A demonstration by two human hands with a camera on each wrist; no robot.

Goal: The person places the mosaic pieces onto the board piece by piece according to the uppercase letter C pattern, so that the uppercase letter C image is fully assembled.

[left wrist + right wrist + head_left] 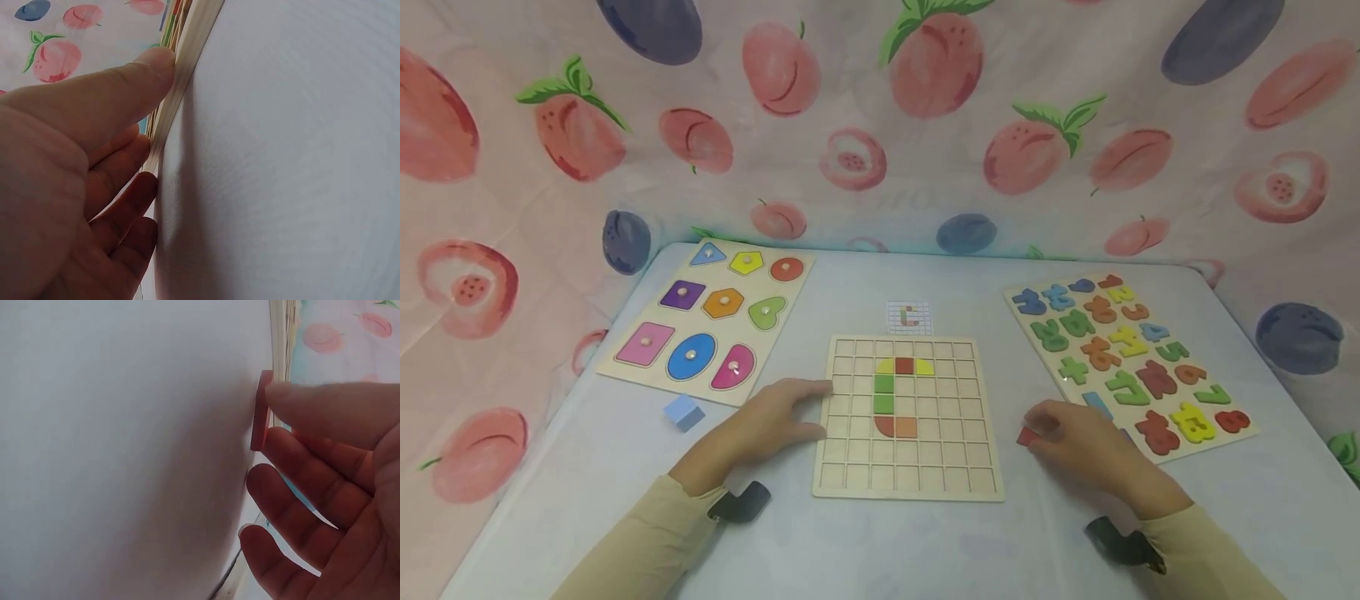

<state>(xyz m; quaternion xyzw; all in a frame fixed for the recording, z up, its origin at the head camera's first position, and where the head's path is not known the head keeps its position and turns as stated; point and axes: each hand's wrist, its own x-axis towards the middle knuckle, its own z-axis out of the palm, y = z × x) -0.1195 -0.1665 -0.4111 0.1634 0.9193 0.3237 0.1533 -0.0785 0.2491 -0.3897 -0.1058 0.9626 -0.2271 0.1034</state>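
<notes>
A wooden grid board (943,454) lies in the middle of the table in the head view. Coloured tiles on it form a C-like line: yellow and red ones on top, green tiles (884,393) down the side, red and orange at the bottom. My left hand (767,425) touches the board's left edge with thumb and fingertips, fingers loosely extended; the left wrist view shows the thumb against the board's edge (187,56). Right of the board, my right hand (1086,442) pinches a red tile (1026,436) between thumb and finger. In the right wrist view this red tile (262,412) stands edge-on, near the tabletop.
Behind the board lies a small pattern card (910,317). A shape puzzle (696,287) is at left, with a blue block (683,412) before it. At right, partly behind my right hand, lies a number puzzle (1037,310). A fruit-print cloth (940,171) hangs behind the table.
</notes>
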